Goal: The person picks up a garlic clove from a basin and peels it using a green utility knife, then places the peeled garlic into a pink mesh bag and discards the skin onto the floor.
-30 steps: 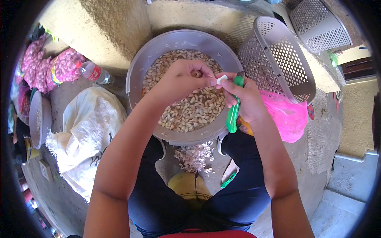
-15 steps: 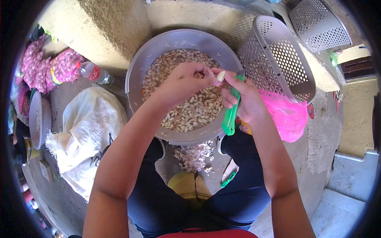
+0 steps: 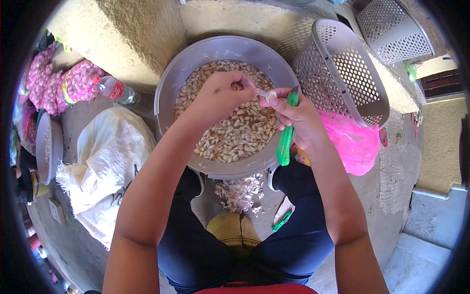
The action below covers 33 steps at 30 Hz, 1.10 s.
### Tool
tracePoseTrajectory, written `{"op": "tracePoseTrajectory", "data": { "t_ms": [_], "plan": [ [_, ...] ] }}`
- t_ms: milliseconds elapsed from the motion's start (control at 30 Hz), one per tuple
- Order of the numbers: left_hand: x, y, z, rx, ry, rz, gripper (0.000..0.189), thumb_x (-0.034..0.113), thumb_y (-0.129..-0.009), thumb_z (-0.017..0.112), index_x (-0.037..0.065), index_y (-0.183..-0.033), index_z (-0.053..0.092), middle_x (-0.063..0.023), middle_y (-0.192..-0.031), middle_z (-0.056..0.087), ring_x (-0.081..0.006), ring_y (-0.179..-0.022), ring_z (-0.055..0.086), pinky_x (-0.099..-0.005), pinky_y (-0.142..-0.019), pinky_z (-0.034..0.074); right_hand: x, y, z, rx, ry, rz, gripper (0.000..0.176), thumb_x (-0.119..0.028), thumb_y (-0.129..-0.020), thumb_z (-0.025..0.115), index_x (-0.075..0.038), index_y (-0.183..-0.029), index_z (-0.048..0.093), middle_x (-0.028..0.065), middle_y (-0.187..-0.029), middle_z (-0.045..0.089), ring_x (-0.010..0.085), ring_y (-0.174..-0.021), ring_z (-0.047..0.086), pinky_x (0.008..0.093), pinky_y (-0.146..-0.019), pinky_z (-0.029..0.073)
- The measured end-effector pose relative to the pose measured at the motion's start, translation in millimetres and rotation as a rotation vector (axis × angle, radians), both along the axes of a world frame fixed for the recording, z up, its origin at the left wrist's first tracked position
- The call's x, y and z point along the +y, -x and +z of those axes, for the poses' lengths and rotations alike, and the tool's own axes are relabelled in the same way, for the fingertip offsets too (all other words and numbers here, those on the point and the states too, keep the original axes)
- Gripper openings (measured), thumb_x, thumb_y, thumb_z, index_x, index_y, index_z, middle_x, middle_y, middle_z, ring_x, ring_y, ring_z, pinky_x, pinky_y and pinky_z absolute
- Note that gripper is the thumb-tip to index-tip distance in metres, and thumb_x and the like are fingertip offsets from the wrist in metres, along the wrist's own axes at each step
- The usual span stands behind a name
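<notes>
Over a large grey tub (image 3: 169, 63) full of garlic cloves (image 3: 235, 142) in water, both my hands meet at their fingertips. A pale garlic clove with loose, papery skin (image 3: 268, 96) is pinched between them. My left hand (image 3: 223, 95) grips the skin side, and something brownish shows in its curled fingers. With thumb and forefinger my right hand (image 3: 301, 117) holds the clove's other side. A green utility knife (image 3: 285, 144) is tucked in the same right hand, its handle pointing down and its blade up past the fingers.
Garlic peelings (image 3: 240, 193) and a second green cutter (image 3: 282, 223) lie on the floor between my legs. A perforated grey basket (image 3: 333, 73) and a pink plastic bag (image 3: 350, 142) stand right; a white sack (image 3: 110, 157), cola bottle (image 3: 115, 89) and netted garlic bags (image 3: 78, 85) are left.
The clove, bare and whitish before, now has papery skin pulled out between my fingertips. My right hand has turned slightly, bringing the knife more upright.
</notes>
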<state>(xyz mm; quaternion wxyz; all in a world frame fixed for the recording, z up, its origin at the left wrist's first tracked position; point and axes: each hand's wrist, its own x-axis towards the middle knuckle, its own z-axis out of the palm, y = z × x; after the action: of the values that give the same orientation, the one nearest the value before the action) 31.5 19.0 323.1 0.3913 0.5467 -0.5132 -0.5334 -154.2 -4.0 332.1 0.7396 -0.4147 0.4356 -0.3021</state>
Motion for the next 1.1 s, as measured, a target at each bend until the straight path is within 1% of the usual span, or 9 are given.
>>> {"op": "tracePoseTrajectory", "data": {
  "t_ms": [100,267,400,500,700,800,900,1000,1100],
  "plan": [
    [0,1,0,-0.016,0.017,0.014,0.016,0.017,-0.076,0.061,0.004,-0.085,0.060,0.0023,-0.070,0.055,-0.0029,-0.062,0.045,-0.0179,-0.055,0.035,3,-1,1,0.036,0.017,-0.003,0.028,-0.017,-0.073,0.068,-0.003,-0.091,0.052,0.0097,-0.083,0.063,0.0060,-0.056,0.050,0.0184,-0.046,0.035],
    [0,7,-4,0.016,0.168,-0.073,0.020,0.019,-0.076,0.061,0.004,-0.090,0.060,0.0017,-0.072,0.055,-0.0032,-0.065,0.045,-0.0179,-0.055,0.035,4,-4,-3,0.227,0.184,-0.018,0.027,-0.020,-0.070,0.071,-0.004,-0.085,0.055,0.0046,-0.075,0.061,0.0054,-0.057,0.051,0.0180,-0.043,0.035],
    [4,5,7,-0.014,0.021,-0.072,0.025,0.023,-0.075,0.062,0.004,-0.091,0.060,0.0013,-0.073,0.055,-0.0038,-0.065,0.044,-0.0187,-0.056,0.035,5,-5,-2,0.319,0.276,-0.069,0.027,-0.020,-0.068,0.072,-0.005,-0.085,0.057,0.0011,-0.070,0.058,0.0057,-0.056,0.051,0.0180,-0.041,0.036],
    [4,7,8,-0.030,0.006,-0.063,0.028,0.027,-0.074,0.064,0.004,-0.091,0.060,0.0010,-0.073,0.055,-0.0042,-0.065,0.045,-0.0191,-0.057,0.035,6,-5,4,0.408,0.328,-0.046,0.028,-0.020,-0.068,0.073,-0.004,-0.085,0.058,0.0024,-0.071,0.059,0.0072,-0.061,0.052,0.0205,-0.050,0.041],
    [3,12,-5,-0.079,0.104,-0.059,0.029,0.030,-0.073,0.066,0.005,-0.087,0.061,0.0007,-0.068,0.054,-0.0038,-0.062,0.044,-0.0195,-0.055,0.035,7,-5,-12,0.440,0.645,-0.036,0.028,-0.019,-0.067,0.072,0.000,-0.083,0.058,0.0042,-0.073,0.059,0.0093,-0.069,0.053,0.0235,-0.066,0.042],
    [4,12,-4,-0.042,0.083,-0.050,0.025,0.028,-0.074,0.066,0.005,-0.085,0.062,0.0015,-0.065,0.053,-0.0037,-0.058,0.043,-0.0196,-0.051,0.035,8,-5,-8,0.479,0.611,-0.038,0.028,-0.020,-0.067,0.072,-0.001,-0.083,0.059,0.0040,-0.073,0.059,0.0097,-0.068,0.053,0.0236,-0.065,0.043],
    [5,8,5,-0.012,-0.006,-0.043,0.023,0.026,-0.074,0.066,0.005,-0.084,0.063,0.0030,-0.062,0.052,-0.0038,-0.053,0.042,-0.0191,-0.048,0.034,7,-4,3,0.434,0.358,-0.042,0.028,-0.022,-0.068,0.072,-0.002,-0.083,0.059,0.0029,-0.072,0.059,0.0086,-0.065,0.052,0.0227,-0.059,0.043],
    [4,6,6,-0.012,-0.033,-0.043,0.021,0.024,-0.074,0.065,0.005,-0.083,0.063,0.0040,-0.061,0.051,-0.0038,-0.051,0.041,-0.0184,-0.046,0.033,6,-2,-5,0.402,0.517,-0.035,0.027,-0.023,-0.068,0.072,-0.004,-0.083,0.060,0.0012,-0.071,0.058,0.0065,-0.061,0.052,0.0209,-0.051,0.042],
    [4,7,7,-0.021,0.001,-0.041,0.019,0.023,-0.075,0.065,0.005,-0.083,0.063,0.0040,-0.061,0.052,-0.0038,-0.053,0.043,-0.0185,-0.048,0.034,7,-3,0,0.347,0.348,-0.055,0.026,-0.023,-0.069,0.071,-0.005,-0.084,0.059,0.0002,-0.071,0.058,0.0048,-0.060,0.051,0.0188,-0.045,0.039]
  ]
}}
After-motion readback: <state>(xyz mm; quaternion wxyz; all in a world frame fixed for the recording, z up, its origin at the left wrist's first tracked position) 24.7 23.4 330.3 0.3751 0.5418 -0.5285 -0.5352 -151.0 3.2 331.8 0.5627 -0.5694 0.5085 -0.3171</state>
